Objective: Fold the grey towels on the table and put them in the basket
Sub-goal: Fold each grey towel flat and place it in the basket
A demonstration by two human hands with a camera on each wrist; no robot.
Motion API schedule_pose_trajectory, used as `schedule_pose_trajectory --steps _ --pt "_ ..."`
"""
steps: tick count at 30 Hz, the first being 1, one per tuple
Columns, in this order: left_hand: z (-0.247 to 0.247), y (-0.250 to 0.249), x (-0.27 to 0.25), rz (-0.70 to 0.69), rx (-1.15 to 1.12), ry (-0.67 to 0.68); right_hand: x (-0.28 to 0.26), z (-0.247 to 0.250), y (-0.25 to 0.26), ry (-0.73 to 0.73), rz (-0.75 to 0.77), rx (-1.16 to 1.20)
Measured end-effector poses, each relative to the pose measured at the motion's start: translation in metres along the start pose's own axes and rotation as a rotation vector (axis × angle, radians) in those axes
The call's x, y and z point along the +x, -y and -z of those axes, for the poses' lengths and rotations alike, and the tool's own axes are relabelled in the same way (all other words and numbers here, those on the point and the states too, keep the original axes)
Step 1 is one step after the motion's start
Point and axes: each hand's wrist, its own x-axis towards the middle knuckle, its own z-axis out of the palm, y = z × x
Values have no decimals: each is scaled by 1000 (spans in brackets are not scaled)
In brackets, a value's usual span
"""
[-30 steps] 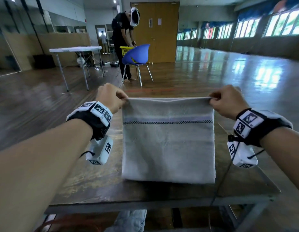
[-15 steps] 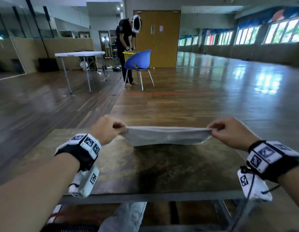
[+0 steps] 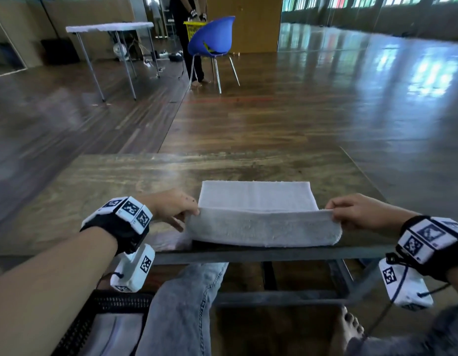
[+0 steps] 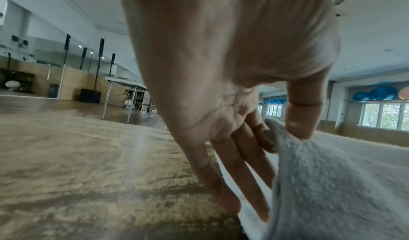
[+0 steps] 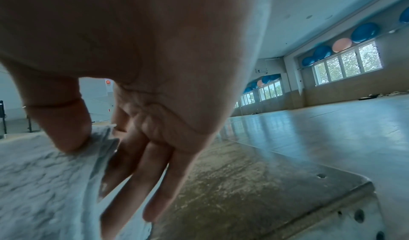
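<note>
A grey towel (image 3: 258, 201) lies on the wooden table (image 3: 120, 181) near its front edge, its near part raised as a flap. My left hand (image 3: 194, 214) pinches the flap's left corner between thumb and forefinger; the left wrist view shows the thumb on the towel (image 4: 332, 182) and the other fingers pointing down to the table. My right hand (image 3: 331, 214) pinches the right corner the same way, with the towel (image 5: 44, 182) under its thumb. A black mesh basket (image 3: 104, 301) sits on the floor at my lower left, with pale cloth inside.
My jeans-clad legs (image 3: 184, 304) are under the table's metal frame (image 3: 261, 255). Far across the wooden floor stand a blue chair (image 3: 212, 39), a white folding table (image 3: 109, 27) and another person (image 3: 186, 34) with a yellow basket (image 3: 194, 29).
Both hands came down and toward me with the towel. It hung upright a second ago; now its far part lies flat on the table with the near edge still lifted.
</note>
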Motion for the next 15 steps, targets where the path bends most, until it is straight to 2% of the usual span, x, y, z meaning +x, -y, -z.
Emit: schedule_pose_trajectory --steps 2,4,6,8,12,15 --pt "-6 5 10 80 -65 29 8 -2 -2 95 -85 98" --pt "-11 11 19 101 -51 55 18 -4 -4 171 -147 119" --pt "-9 12 29 87 -14 44 29 -2 -6 164 -177 113" --pt "-5 9 43 43 16 -25 46 2 -9 44 -158 71" --pt "3 3 75 -94 83 -305 84 8 -20 -223 -54 -50" --pt "4 -1 93 -171 166 -464 101 9 -24 -317 -16 -147"
